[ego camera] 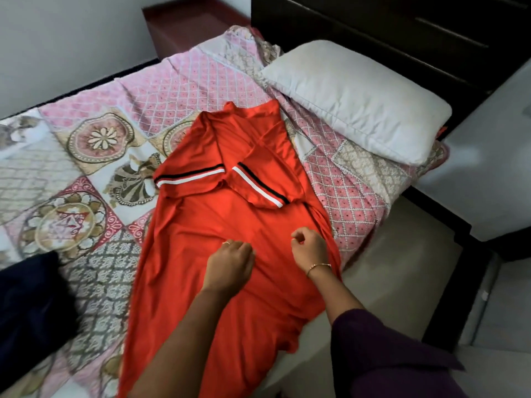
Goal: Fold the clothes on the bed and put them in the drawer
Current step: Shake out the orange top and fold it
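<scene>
My red shirt (230, 225) lies flat on the bed (94, 156), both sleeves folded inward. My left hand (230, 265) and right hand (309, 249) rest on it with loosely curled fingers; whether they pinch cloth, I cannot tell.

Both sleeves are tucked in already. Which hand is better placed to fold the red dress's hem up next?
Probably the left hand: it lies over the middle of the red dress, nearer the hem. The right hand sits at the dress's right edge.

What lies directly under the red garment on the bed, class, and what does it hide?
The red garment lies on a patterned bedspread, which shows all around it. The part beneath is covered, so anything there cannot be seen. Both hands are above it.
</scene>
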{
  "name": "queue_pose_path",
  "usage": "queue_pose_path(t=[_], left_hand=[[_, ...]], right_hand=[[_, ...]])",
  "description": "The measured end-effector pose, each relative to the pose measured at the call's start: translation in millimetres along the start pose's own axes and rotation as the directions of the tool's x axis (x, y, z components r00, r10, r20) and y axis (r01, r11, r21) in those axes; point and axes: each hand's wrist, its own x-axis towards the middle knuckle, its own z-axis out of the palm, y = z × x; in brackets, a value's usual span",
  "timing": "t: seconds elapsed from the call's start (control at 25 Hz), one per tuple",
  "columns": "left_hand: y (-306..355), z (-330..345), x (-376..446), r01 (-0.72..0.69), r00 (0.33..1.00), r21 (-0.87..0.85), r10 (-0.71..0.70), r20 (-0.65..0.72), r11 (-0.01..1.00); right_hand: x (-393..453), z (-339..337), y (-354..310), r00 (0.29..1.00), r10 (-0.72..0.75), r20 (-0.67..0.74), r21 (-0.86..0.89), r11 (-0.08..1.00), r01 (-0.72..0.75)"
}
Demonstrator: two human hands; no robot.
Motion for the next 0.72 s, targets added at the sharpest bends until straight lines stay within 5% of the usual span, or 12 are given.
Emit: queue_pose_path(t=[0.16, 0.36, 0.52, 0.6, 0.72], left_hand=[[-64, -28, 17, 0.25, 0.967, -0.026, -0.251, -0.039, 0.968], [-127, -44, 47, 0.322, 0.945, 0.012, -0.321, -0.065, 0.947], [-164, -39, 68, 0.4, 0.916, 0.037, -0.399, -0.039, 0.916], [-173, -34, 74, 0.337, 0.941, 0.034, -0.338, 0.016, 0.941], [-183, -21, 79, 0.032, 0.996, 0.143, -0.044, 0.083, 0.989]], right_hand=[[26, 39, -63, 0.982, -0.022, 0.187, 0.112, 0.994, 0.001], [69, 78, -123, 0.943, 0.085, 0.323, 0.285, 0.941, -0.183], [105, 124, -160, 0.945, 0.135, 0.298, 0.282, 0.933, -0.222], [118, 139, -177, 0.949, 0.211, 0.234, 0.308, 0.91, -0.278], [136, 150, -206, 0.92, 0.342, 0.193, 0.435, 0.81, -0.392]])
